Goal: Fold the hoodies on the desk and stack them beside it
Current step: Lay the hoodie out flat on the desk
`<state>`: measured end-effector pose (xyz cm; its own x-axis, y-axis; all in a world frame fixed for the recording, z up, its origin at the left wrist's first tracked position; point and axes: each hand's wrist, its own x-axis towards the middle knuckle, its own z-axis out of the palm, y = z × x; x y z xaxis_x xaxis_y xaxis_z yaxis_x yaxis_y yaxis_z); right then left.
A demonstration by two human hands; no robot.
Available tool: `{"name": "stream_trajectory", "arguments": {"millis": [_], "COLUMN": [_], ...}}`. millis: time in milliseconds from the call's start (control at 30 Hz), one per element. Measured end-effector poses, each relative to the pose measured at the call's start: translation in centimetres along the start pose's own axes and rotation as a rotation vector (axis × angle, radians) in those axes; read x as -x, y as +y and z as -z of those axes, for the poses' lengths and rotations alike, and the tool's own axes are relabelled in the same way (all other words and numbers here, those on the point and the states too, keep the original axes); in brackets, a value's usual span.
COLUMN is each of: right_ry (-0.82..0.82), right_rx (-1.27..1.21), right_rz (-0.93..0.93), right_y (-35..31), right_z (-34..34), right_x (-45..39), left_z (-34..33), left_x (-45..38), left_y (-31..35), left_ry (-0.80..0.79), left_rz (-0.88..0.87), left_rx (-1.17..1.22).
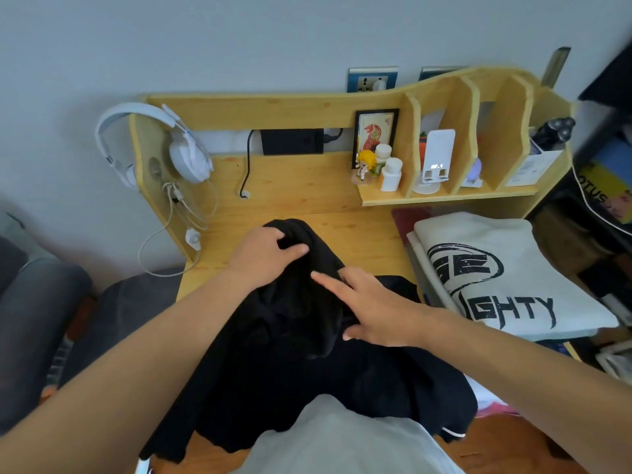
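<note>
- Black hoodie (290,354) lies bunched mid-counter (359,234); left hand (270,249) pinches its hood.
- Right hand (372,313), fingers straight, presses the cloth; flatten it before folding.

black hoodie (280,364), yellow wooden desk (307,186)

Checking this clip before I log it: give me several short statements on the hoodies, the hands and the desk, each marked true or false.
1. The left hand grips the bunched black fabric hoodie. True.
2. The right hand is curled into a fist. False: its fingers lie straight on the black hoodie.
3. The folded white printed hoodie lies to the right of the black one. True.
4. The white over-ear headphones lie flat on the desktop. False: they hang on the left side panel of the light wooden desk.
</note>
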<state>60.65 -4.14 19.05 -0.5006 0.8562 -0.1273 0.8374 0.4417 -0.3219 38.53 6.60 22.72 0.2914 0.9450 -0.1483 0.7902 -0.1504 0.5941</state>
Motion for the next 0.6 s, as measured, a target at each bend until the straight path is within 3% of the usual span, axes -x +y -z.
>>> {"name": "stream_trajectory", "arguments": {"millis": [133,267,400,533,600], "right_ry": [0.268,0.507,0.827,0.892,0.895], "right_rx": [0.173,-0.035,-0.497,-0.654,-0.853], "right_rz": [0.146,-0.023,-0.407,-0.491,-0.543], "right_y": [0.8,0.8,-1.0,-2.1,-2.2], "right_z": [-1.3,-2.1,0.8,4.0,4.7], "right_x": [-0.7,-1.6,-3.4,-4.4,-4.1], "left_z": [1.2,1.8,-0.2,-3.0,-3.4], "left_x": [0.6,1.7,3.2,3.9,3.0], "left_y": [1.9,2.1,2.0,2.2,2.1], "left_ry": [-0.163,-0.277,-0.217,0.005,0.159], "left_rz": [0.234,0.202,-0.065,-0.191,-0.229], "left_rx": [0.605,0.716,0.071,-0.068,-0.158]}}
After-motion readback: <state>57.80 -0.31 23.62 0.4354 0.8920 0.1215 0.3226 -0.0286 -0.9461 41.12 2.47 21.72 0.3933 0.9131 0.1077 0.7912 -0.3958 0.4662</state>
